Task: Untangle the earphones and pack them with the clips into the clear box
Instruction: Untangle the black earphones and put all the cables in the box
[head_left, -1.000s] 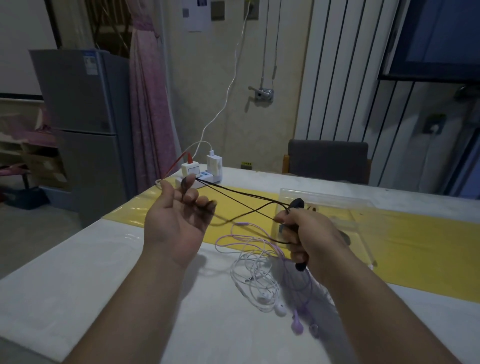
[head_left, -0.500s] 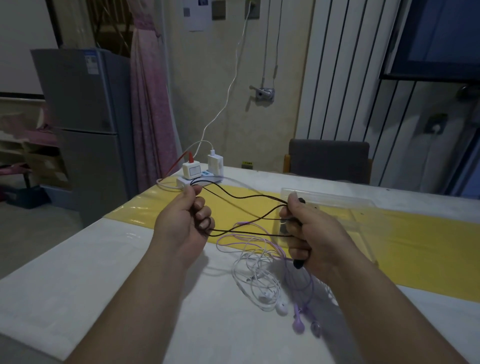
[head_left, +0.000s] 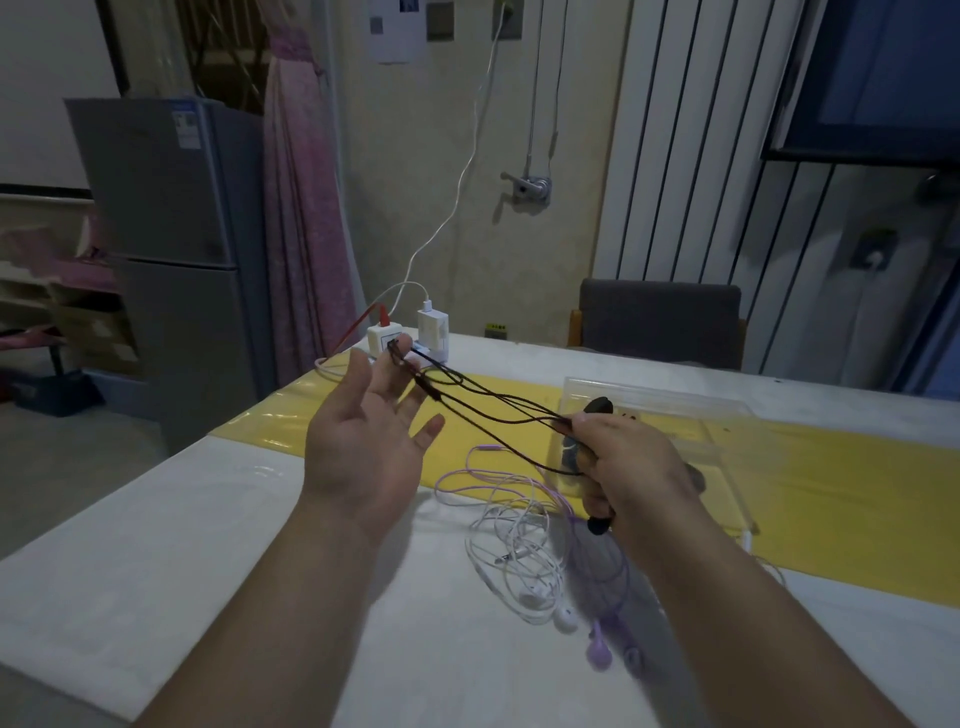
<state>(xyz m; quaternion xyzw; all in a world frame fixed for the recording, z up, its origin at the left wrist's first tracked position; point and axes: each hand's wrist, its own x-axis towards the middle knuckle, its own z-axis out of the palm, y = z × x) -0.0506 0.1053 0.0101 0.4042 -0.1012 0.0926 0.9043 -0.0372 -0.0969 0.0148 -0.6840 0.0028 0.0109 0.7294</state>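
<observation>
Several loops of limp black earphones span mid-frame: your right hand grips the bundled end, your left hand is spread, fingertips hooking them (light, snag-prone; pull gently near knots).

Black earphones stretched aloft, white-purple earphones tangled

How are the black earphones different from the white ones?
The black earphones are up in the air, strung between the left hand and the right hand; the white earphones lie on the table. The black earphones run in long, fairly straight strands, while the white earphones sit in loose loops, mixed with the purple earphones. Both are thin wired earphones.
</observation>
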